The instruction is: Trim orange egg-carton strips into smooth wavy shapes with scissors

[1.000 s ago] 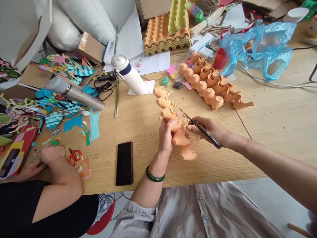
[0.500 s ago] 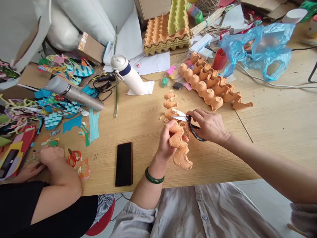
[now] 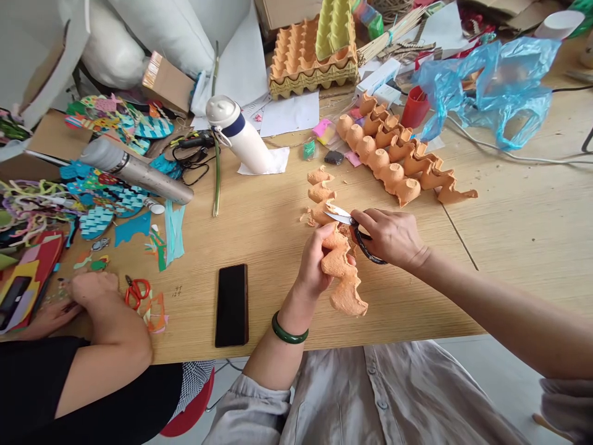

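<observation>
Between the thumb and fingers of my left hand (image 3: 316, 262) is an orange strip of egg carton (image 3: 340, 266) with a wavy cut edge, its lower end hanging toward me. My right hand (image 3: 393, 238) is wrapped round the black handles of a pair of scissors (image 3: 341, 216). The blades point left, at the upper end of the strip, and look nearly closed; a small torn bit shows beside them. Behind the blades, cut cup pieces (image 3: 320, 194) lie in a row on the table among orange scraps. Some scraps under the strip are partly hidden by my hands.
Larger egg carton pieces (image 3: 380, 162) lie beyond my right hand, near a blue plastic bag (image 3: 509, 86). A phone (image 3: 231, 306) lies left of my left arm. A white bottle (image 3: 245, 139) stands farther back. At left, a co-worker's arm (image 3: 113, 315) rests near red-handled scissors (image 3: 138, 292).
My left hand and the strip have shifted slightly right, and the strip has turned a little. The scissor blades have come closer together. The whole view has moved slightly.
</observation>
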A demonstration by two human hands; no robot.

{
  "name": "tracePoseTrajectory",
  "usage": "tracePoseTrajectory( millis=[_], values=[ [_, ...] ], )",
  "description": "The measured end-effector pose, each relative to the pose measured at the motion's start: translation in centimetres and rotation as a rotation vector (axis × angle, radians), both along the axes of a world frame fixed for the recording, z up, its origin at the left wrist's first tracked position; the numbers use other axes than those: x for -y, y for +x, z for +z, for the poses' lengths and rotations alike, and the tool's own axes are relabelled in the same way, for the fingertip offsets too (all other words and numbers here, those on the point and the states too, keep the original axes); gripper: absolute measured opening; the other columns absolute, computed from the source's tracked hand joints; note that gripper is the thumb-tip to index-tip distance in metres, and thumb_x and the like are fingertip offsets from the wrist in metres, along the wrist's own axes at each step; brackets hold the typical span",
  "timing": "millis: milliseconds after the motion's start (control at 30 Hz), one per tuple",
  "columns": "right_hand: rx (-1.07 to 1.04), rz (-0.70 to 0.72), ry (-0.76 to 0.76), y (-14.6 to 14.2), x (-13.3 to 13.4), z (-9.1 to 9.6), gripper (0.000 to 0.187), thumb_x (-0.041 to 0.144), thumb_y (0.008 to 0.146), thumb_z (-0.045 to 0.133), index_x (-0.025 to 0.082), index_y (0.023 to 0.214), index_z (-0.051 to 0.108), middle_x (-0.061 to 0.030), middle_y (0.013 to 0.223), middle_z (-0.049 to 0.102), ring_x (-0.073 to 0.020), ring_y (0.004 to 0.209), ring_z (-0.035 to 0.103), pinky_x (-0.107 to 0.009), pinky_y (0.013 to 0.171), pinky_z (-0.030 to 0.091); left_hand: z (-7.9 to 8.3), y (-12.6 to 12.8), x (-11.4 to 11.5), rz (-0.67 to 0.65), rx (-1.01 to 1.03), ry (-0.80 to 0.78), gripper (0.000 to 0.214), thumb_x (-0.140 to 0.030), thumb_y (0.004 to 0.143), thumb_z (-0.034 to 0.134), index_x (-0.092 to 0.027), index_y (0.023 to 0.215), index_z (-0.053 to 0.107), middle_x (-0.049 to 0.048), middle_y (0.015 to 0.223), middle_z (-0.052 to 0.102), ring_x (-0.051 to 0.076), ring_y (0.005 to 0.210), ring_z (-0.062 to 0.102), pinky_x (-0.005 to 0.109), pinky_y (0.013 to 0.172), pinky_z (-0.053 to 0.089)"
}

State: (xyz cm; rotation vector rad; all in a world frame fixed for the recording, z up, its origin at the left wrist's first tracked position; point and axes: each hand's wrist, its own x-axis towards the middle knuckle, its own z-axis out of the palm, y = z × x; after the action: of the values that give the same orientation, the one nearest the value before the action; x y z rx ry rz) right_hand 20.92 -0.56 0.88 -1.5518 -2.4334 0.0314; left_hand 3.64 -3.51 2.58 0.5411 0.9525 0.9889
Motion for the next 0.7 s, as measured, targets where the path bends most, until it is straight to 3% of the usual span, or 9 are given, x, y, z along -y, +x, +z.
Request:
tracePoseTrajectory(
  millis=[200, 333, 433, 533, 700],
  values=[
    [0.061, -0.063, -0.084, -0.2, 0.6, -0.1, 0.045, 0.037, 0.101, 0.038, 0.017, 0.117, 0.074, -0.0106, 0.088, 0.078, -0.019, 0.064, 0.06, -0.032, 0.053, 0.015, -0.3, 0.3, 0.0, 0.054, -0.049, 0.035, 0.026, -0.045, 0.086, 0.063, -0.019, 0.09, 0.066, -0.0002, 0.076, 0.064, 0.01, 0.053, 0.058, 0.023, 0.047, 0.049],
    [0.035, -0.1, -0.127, -0.3, 0.9, 0.2, 0.043, 0.039, 0.098, 0.042, 0.018, 0.121, 0.072, -0.0102, 0.09, 0.078, -0.0195, 0.066, 0.062, -0.032, 0.054, 0.014, -0.7, 0.7, -0.3, 0.091, -0.069, 0.094, 0.026, -0.039, 0.086, 0.063, -0.018, 0.1, 0.068, 0.0005, 0.081, 0.067, 0.011, 0.058, 0.057, 0.024, 0.053, 0.05],
    [-0.023, -0.108, -0.092, -0.6, 1.1, 0.5, 0.042, 0.041, 0.097, 0.046, 0.019, 0.125, 0.07, -0.0084, 0.095, 0.078, -0.021, 0.077, 0.066, -0.032, 0.056, 0.016, -1.1, 1.0, -0.4, 0.11, -0.123, 0.242, 0.029, -0.034, 0.089, 0.061, -0.018, 0.111, 0.068, 0.0042, 0.103, 0.074, 0.016, 0.085, 0.069, 0.027, 0.074, 0.056],
    [-0.019, -0.137, -0.076, -1.0, 1.0, 0.9, 0.038, 0.036, 0.096, 0.047, 0.019, 0.122, 0.07, -0.0084, 0.098, 0.077, -0.0215, 0.083, 0.067, -0.032, 0.057, 0.017, -1.7, 1.2, -0.3, 0.098, -0.171, 0.359, 0.03, -0.031, 0.089, 0.063, -0.02, 0.117, 0.067, 0.0049, 0.119, 0.073, 0.021, 0.113, 0.067, 0.03, 0.097, 0.053],
    [0.062, -0.144, -0.058, -1.2, 0.9, 1.2, 0.038, 0.034, 0.098, 0.043, 0.017, 0.117, 0.071, -0.0113, 0.097, 0.076, -0.0235, 0.085, 0.068, -0.032, 0.059, 0.019, -2.4, 1.5, 0.1, 0.087, -0.19, 0.37, 0.031, -0.034, 0.089, 0.065, -0.021, 0.117, 0.066, 0.0056, 0.123, 0.072, 0.024, 0.119, 0.066, 0.034, 0.102, 0.051]
  ],
)
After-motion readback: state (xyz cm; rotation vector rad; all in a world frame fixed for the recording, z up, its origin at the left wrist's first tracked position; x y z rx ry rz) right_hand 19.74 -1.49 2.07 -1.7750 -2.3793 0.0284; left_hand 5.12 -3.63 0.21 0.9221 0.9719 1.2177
